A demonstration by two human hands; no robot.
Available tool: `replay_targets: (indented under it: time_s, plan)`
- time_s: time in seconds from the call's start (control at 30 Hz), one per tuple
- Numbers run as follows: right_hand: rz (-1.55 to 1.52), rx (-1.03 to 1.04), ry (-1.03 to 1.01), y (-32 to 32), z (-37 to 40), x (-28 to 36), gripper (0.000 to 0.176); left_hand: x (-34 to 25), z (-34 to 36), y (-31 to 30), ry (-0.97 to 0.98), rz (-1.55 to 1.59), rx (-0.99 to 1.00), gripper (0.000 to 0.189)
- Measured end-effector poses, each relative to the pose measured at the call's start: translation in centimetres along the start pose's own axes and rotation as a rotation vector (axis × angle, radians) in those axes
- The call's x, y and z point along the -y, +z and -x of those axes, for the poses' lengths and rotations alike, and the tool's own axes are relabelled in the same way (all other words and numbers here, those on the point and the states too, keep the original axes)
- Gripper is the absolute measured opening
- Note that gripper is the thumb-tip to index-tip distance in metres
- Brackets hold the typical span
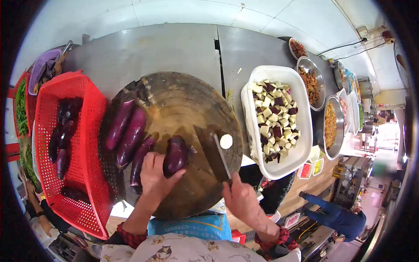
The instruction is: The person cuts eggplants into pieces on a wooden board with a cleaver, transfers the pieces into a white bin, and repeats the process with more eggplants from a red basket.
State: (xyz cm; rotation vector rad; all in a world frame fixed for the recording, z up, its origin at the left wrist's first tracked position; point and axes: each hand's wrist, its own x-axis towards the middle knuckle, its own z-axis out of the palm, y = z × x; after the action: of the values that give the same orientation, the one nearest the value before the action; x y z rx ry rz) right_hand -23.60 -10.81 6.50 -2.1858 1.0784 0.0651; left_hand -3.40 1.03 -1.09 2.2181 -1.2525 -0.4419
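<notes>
My left hand (156, 177) is closed around the lower end of a short, plump purple eggplant (176, 153) on the round wooden chopping block (187, 105). My right hand (245, 203) grips the handle of a knife (221, 156), seen nearly edge-on, its blade over the right part of the block and apart from the eggplant. Beside the blade lies a pale round slice (226, 141). Left of my left hand, a slim eggplant (140, 161) lies close to my fingers, and two long eggplants (132, 137) rest further left on the block.
A red perforated basket (94, 144) with several dark eggplants stands left of the block. To the right is a white tub (305, 148) of cubed eggplant. Metal bowls (332, 131) of food line the far right. A person in dark blue (345, 222) is beyond, lower right.
</notes>
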Motion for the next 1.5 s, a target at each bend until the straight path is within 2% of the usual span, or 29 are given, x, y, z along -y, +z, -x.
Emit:
replay_targets:
  time_s: [0.03,0.07,0.13,0.17,0.23,0.27,0.33,0.37,0.43,0.47,0.53,0.77,0.83,0.9,1.0,1.13,1.2,1.27,1.33,1.4,1.43,1.5]
  plan:
    - [0.002,0.023,0.008,0.5,0.7,0.6,0.019,-0.2,0.6,0.3,-0.155,0.07,0.015,0.064]
    - [0.03,0.043,0.041,0.7,1.2,1.5,0.019,-1.0,1.0,0.6,-0.154,0.068,0.016,0.064]
    - [0.026,0.071,0.075,1.7,2.0,2.4,0.019,-3.0,1.8,1.5,-0.362,0.494,-0.095,0.054]
    - [0.023,0.095,0.108,2.0,2.3,2.8,0.019,-3.3,2.1,1.8,-0.367,0.491,-0.09,0.054]
    - [0.053,0.108,0.118,2.3,2.8,3.4,0.019,-3.5,2.6,2.1,-0.63,0.723,0.037,0.05]
    - [0.077,0.125,0.134,2.3,2.9,3.3,0.019,-3.1,2.7,2.3,-0.634,0.722,0.038,0.05]
    - [0.102,0.147,0.152,2.2,3.3,3.3,0.019,-1.9,2.9,2.8,-0.31,0.193,-0.069,0.049]
    - [0.092,0.155,0.137,1.9,3.5,3.3,0.019,-1.6,2.8,3.1,-0.314,0.195,-0.066,0.049]
    - [0.083,0.163,0.123,1.4,4.0,3.8,0.019,-0.9,2.3,3.8,-0.157,0.202,-0.387,0.042]
    - [0.058,0.186,0.127,1.1,4.5,4.3,0.019,-0.9,2.4,4.0,-0.159,0.204,-0.384,0.042]
    - [0.037,0.201,0.146,1.1,5.1,4.8,0.019,-1.1,2.7,4.7,-0.124,0.328,-0.356,0.027]
    - [0.118,0.209,0.127,0.8,5.1,6.2,0.023,-0.5,2.2,6.0,-0.069,0.389,-0.381,0.027]
    - [0.119,0.202,0.096,1.4,4.8,6.3,0.023,-0.4,2.3,5.9,-0.135,0.412,-0.356,0.032]
    - [0.06,0.197,0.177,1.6,4.4,6.1,0.024,0.4,2.7,5.8,-0.124,0.377,-0.355,0.034]
    - [0.038,0.249,0.155,1.6,3.1,6.2,0.024,1.2,2.9,6.2,-0.114,0.391,-0.362,0.038]
    - [0.1,0.269,0.151,5.6,-0.3,6.0,0.024,1.2,2.9,6.3,-0.068,0.375,-0.423,0.038]
    - [0.15,0.195,0.124,6.6,-1.9,6.4,0.022,0.8,3.2,5.8,-0.121,0.384,-0.383,0.035]
    - [0.149,0.217,0.115,6.4,-2.3,5.6,0.018,0.7,3.6,5.5,-0.172,0.395,-0.348,0.032]
    - [0.145,0.229,0.101,5.8,-2.1,4.7,0.015,1.1,3.9,5.2,-0.154,0.308,-0.306,0.023]
    - [0.02,0.011,-0.044,4.8,-2.1,3.6,0.02,0.9,3.3,3.4,-0.082,0.26,-0.392,0.021]
    - [0.013,0.019,-0.048,4.3,-1.7,3.3,0.02,0.7,3.4,2.4,-0.022,0.217,-0.461,0.022]
    - [-0.039,0.007,0.004,3.3,-0.5,3.7,0.02,0.9,4.4,1.6,-0.04,0.172,-0.423,0.027]
